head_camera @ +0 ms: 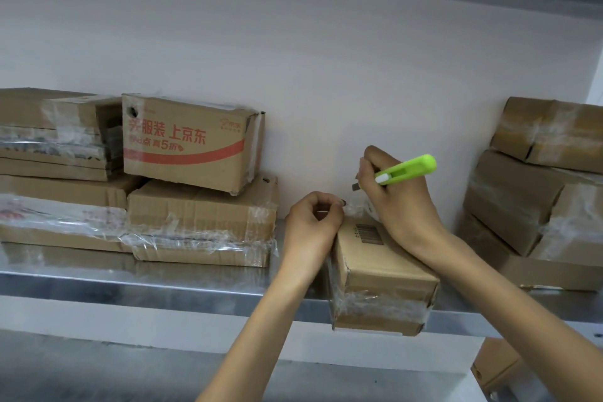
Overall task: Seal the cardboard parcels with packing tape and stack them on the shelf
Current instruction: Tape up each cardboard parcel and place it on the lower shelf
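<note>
Now: small brown cardboard parcel [381, 274] sitting on grey steel shelf [163, 287], near end overhanging front lip. Left hand [313, 222] pinching clear packing tape [354, 209] at parcel's far end, fingers curled. Right hand [398, 202] gripping lime-green plastic utility knife [408, 170], blade hovering just beside tape. Best, judging: keeping tape taut, slicing away from pinching fingers, pressing tail flat. Room: parcel occupying gap between left stack of taped boxes [202, 215] and right stack of taped boxes [522, 206]; wall close behind; overhang risking tipping.
</note>
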